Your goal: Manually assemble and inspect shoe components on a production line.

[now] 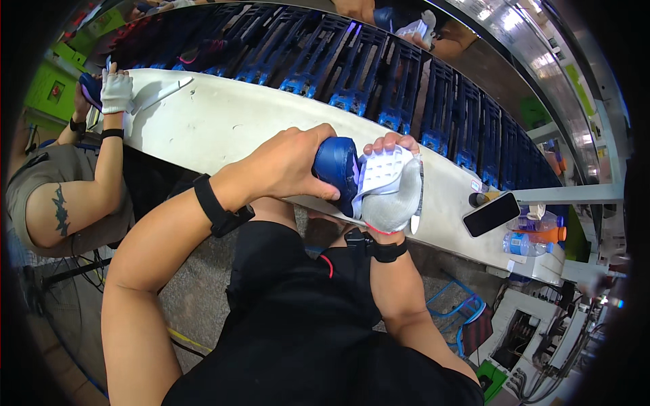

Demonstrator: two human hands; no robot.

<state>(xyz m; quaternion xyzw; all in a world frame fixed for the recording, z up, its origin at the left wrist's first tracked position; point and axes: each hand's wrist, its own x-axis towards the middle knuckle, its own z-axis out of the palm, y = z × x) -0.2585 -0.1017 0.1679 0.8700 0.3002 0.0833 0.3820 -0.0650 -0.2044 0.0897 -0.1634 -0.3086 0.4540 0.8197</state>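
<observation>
My bare left hand (288,162) grips a dark blue shoe upper (336,159), with the thumb low on its side and the fingers over the top. A white shoe sole (381,170) with a raised grid pattern lies against the upper's right side. My right hand (396,203), in a whitish glove that leaves the fingertips bare, closes round this sole and presses it to the upper. Both pieces are held over the near edge of the white worktable (250,115). How far the sole's inner face touches the upper is hidden.
Blue slatted racks (355,74) run behind the table. At its right end are a black phone (491,214) and plastic bottles (528,244). At left a co-worker's gloved hand (117,91) is beside another dark blue piece, near a white strip (162,93). A blue-framed stool (467,311) stands lower right.
</observation>
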